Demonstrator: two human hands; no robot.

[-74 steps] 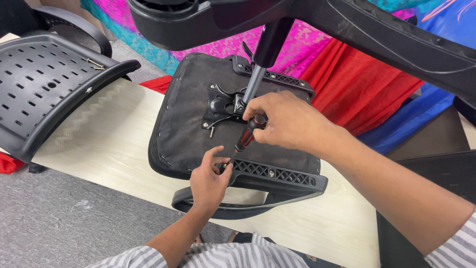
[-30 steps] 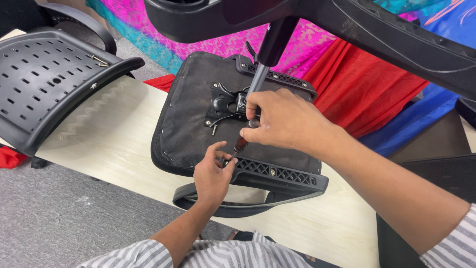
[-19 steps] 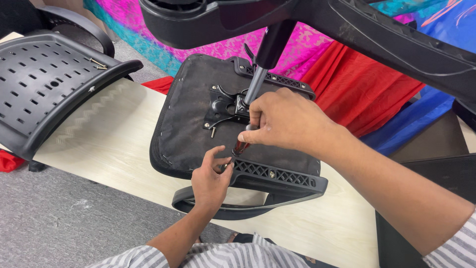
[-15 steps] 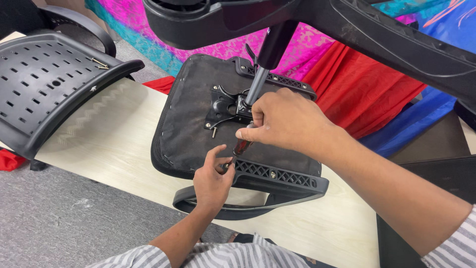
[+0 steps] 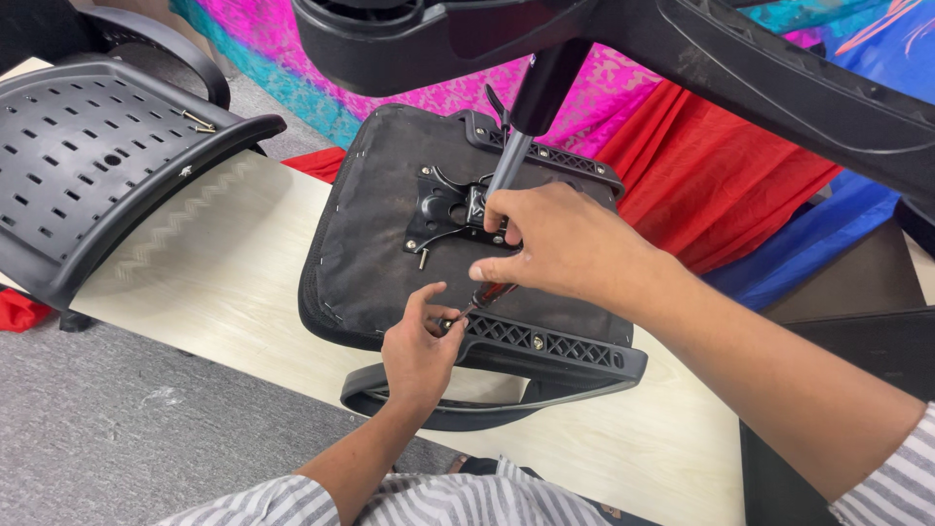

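Observation:
An upturned black office chair seat [image 5: 380, 244] lies on a pale wooden board [image 5: 224, 282], its metal mounting plate [image 5: 443, 209] and gas cylinder [image 5: 511, 161] facing up. My right hand [image 5: 550, 248] grips a red-handled screwdriver [image 5: 482, 295] whose tip points down at the near edge of the seat. My left hand [image 5: 419, 351] pinches a small screw [image 5: 446, 322] at that tip, beside the black armrest bracket [image 5: 545, 346].
A perforated black chair backrest [image 5: 88, 161] lies at the left on the board. The chair's star base [image 5: 682, 49] looms across the top. Pink, red and blue cloths [image 5: 721, 175] lie behind. Grey carpet [image 5: 117, 429] covers the floor at lower left.
Both hands stay at the seat's near edge. The right hand shifts slightly around the screwdriver handle while the left fingers keep hold at the tip.

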